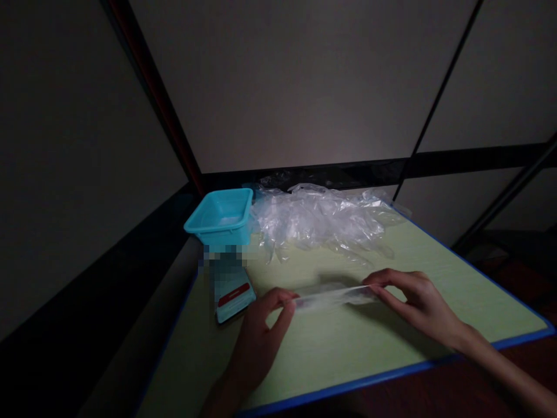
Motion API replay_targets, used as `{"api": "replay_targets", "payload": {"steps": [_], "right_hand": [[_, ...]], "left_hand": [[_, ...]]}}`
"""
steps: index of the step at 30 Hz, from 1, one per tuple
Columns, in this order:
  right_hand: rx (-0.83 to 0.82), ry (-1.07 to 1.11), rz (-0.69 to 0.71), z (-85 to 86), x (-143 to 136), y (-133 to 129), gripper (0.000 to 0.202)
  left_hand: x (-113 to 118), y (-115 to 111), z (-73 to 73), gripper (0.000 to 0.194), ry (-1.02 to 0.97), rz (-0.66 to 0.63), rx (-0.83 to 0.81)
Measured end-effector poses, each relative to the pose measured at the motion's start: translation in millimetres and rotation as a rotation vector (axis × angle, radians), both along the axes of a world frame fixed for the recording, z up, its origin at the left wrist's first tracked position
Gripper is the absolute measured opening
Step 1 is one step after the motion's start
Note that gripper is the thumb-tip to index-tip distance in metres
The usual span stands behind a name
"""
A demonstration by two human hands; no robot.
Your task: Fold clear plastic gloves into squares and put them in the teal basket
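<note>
A thin clear plastic glove (328, 297) is stretched nearly level between my two hands, just over the table; its edge is pulled taut and its outline is blurred. My left hand (263, 334) pinches one end between thumb and forefinger. At the other end, my right hand (420, 302) grips it with thumb and fingertips. Beyond them lies a loose, crumpled pile of clear plastic gloves (319, 215), some with finger-like ends spread toward me.
A light green table (304, 371) with a blue edge carries everything. At its back left stands a turquoise plastic basket (221, 237). A phone (235, 293) with a lit screen lies in front of the basket, left of my left hand. Pale panels (296, 87) rise behind the table.
</note>
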State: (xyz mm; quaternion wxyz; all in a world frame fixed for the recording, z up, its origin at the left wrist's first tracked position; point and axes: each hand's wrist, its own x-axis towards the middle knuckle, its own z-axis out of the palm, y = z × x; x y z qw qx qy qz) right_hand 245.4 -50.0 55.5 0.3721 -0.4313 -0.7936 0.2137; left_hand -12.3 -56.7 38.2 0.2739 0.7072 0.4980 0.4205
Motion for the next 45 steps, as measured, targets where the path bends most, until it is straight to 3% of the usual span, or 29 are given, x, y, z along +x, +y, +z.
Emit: {"api": "replay_targets", "payload": {"steps": [4,6,9,14,16,20,22,26,29,31,35,39,45], "right_hand": [[-0.145,0.275,0.005,20.7,-7.7,-4.9,0.017],[-0.248,0.380,0.015,22.1,-10.7,-1.1,0.017],[-0.390,0.422,0.017,7.4,-12.4,10.3,0.021],[-0.575,0.385,0.022,-35.4,-12.2,18.8,0.037],[-0.614,0.379,0.026,-46.3,-13.9,12.8,0.041],[-0.670,0.371,0.060,-53.1,-18.7,-6.8,0.044],[-0.679,0.356,0.071,-51.6,-16.4,-14.4,0.045],[-0.520,0.159,-0.003,-41.7,2.6,-16.5,0.029],[-0.310,-0.048,-0.020,-30.9,17.2,-7.3,0.021],[-0.166,-0.179,0.026,-25.6,20.3,3.2,0.028],[0.053,-0.480,0.235,-26.3,9.2,29.3,0.059],[0.115,-0.617,0.328,-39.1,-7.0,47.5,0.070],[0.108,-0.697,0.300,-53.4,-12.2,48.7,0.078]], "left_hand": [[-1.2,-1.9,29.6,0.020,-0.262,-0.096,-0.196],[-0.7,5.7,34.0,0.021,-0.174,-0.113,-0.219],[0.2,26.3,24.8,0.023,0.148,-0.066,-0.168],[3.4,63.5,-3.6,0.022,0.415,-0.084,-0.145],[7.9,74.2,-9.3,0.013,0.509,-0.122,-0.121],[27.2,88.3,-10.1,0.026,0.622,-0.196,-0.039],[39.2,91.8,-8.2,0.024,0.637,-0.217,0.013],[48.2,90.9,-3.1,0.030,0.598,-0.222,0.097],[32.5,81.5,0.7,0.039,0.551,-0.276,0.114],[15.3,71.6,2.6,0.036,0.536,-0.337,0.110],[-15.5,50.6,3.7,0.027,0.530,-0.318,0.107],[-28.9,39.4,-1.1,0.029,0.537,-0.277,0.121],[-31.0,38.5,-13.4,0.029,0.597,-0.295,0.134]]}}
